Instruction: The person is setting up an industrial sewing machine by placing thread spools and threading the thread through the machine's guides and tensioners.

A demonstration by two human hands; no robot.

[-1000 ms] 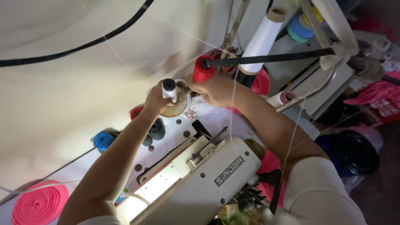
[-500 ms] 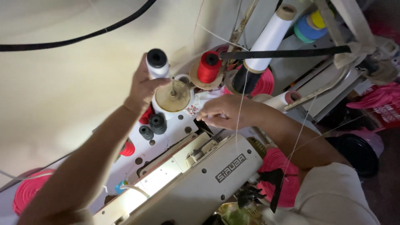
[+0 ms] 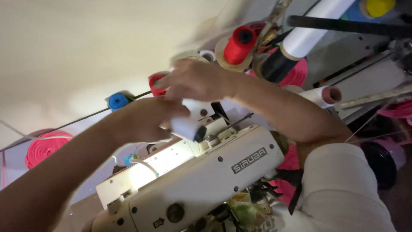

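My left hand is closed around a white thread spool with a dark end, holding it just above the top of the cream sewing machine. Above it, my right hand is blurred and stretches leftward with its fingers apart. Its fingertips are close to a small red spool, and I see nothing in its grasp. A red thread cone stands on a round disc right behind the right wrist.
A tall white cone and a yellow spool sit at the upper right, with a white cone with a pink core below them. A blue spool and a pink ribbon roll lie to the left. A lamp glows under the machine head.
My left hand has carried the white spool down from the stand to just over the machine. My right hand has lifted off the machine top and reached left above it.
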